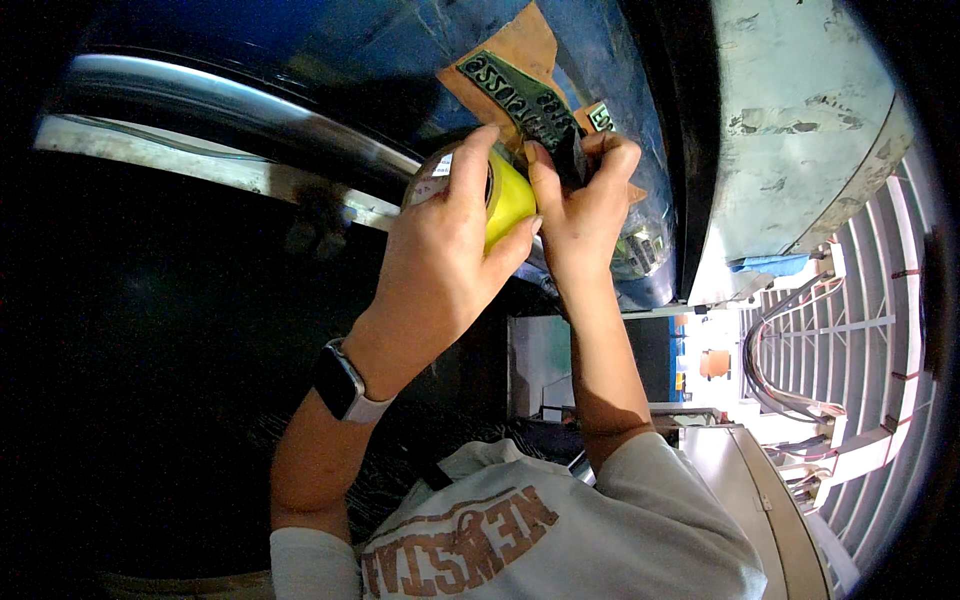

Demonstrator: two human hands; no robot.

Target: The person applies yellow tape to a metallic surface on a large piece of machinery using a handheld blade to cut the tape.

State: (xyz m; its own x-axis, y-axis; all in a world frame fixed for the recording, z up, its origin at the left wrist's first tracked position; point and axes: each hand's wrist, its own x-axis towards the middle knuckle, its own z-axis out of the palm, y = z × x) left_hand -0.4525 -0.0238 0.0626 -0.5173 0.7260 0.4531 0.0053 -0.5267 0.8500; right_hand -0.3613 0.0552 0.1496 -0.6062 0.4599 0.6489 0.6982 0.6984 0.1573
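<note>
My left hand is wrapped round a roll of yellow tape, its thumb on the near side and a finger over the top. Close beside it, my right hand has its fingers curled in, the thumb by a bit of yellow at the roll's upper edge. What these fingers grip is hidden. Just beyond both hands, a dark green plate with raised characters lies on a brown backing sheet against a blue, film-covered curved surface. Near my right fingers is a smaller lettered piece.
A shiny metal bar runs across the upper left, above a dark area. A pale, scuffed machine panel rises on the right. Hanging cables and white roof beams show at far right, above a beige cabinet.
</note>
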